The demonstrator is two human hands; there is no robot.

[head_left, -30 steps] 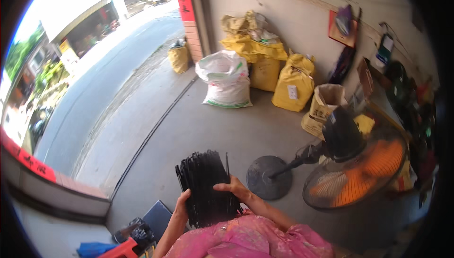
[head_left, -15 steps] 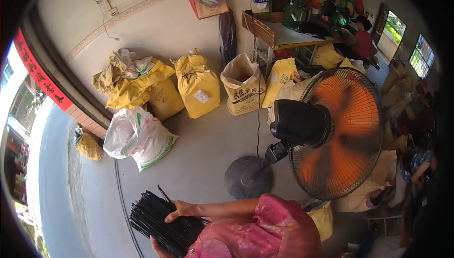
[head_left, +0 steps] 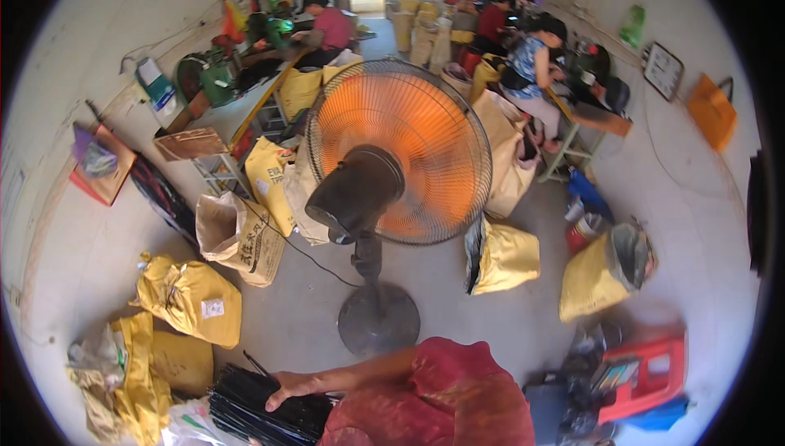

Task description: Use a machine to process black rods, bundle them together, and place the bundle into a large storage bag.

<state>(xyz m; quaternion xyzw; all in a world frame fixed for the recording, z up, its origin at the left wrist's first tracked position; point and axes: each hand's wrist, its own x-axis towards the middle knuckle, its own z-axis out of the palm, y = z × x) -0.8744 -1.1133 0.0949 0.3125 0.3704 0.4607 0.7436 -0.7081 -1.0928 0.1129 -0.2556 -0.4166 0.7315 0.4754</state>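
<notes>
A thick bundle of thin black strips (head_left: 253,410) lies low in front of me, left of my red-pink shirt, its ends fanning to the left. My right hand (head_left: 291,386) reaches across from the right and is closed over its top, thumb lying along the strips. One strip (head_left: 258,364) sticks up apart from the others next to this hand. Only a sliver of my left hand (head_left: 255,442) shows under the bundle at the lower edge; it grips from below, its fingers mostly hidden.
A running orange-bladed standing fan (head_left: 401,152) is ahead, its round base (head_left: 379,319) on the floor. Yellow sacks (head_left: 204,303) line the left; another yellow sack (head_left: 601,274) and a red plastic stool (head_left: 650,376) are right. People sit at machine tables (head_left: 221,123) farther back.
The view has swung right and up, bringing the room's far end and right side in. Both hands keep hold of the bundle, and the left hand is now nearly out of the picture.
</notes>
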